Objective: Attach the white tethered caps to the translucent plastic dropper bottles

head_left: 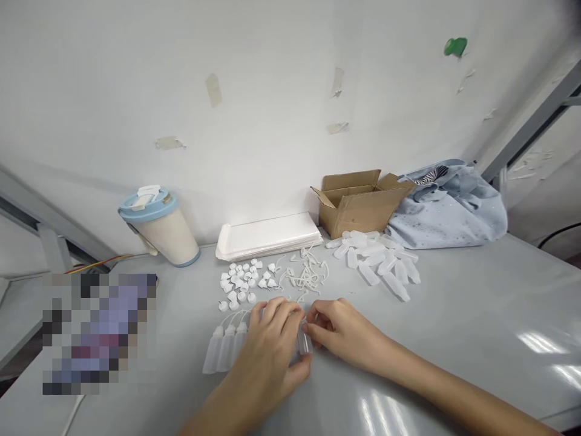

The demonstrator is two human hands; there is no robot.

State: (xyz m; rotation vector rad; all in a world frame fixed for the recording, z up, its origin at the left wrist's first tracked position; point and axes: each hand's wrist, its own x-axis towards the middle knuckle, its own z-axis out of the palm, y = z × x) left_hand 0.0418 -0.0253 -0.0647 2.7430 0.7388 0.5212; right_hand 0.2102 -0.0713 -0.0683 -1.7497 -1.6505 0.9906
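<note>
Half-open left hand [275, 339] over bottle row [226, 352]; curled right hand [338, 332] touching end bottle [305, 344] between hands, grips unclear

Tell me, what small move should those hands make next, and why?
Perhaps the right hand should gently nudge the end bottle leftward, in line with the bottle row: that hand is at its upper part, while the left hand covers part of the row.

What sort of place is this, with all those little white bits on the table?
Perhaps a small workshop bench for hand assembly: loose plastic bottles lie heaped on the grey tabletop, small white caps lie in a cluster, and an open cardboard box stands behind the bottles.
</note>
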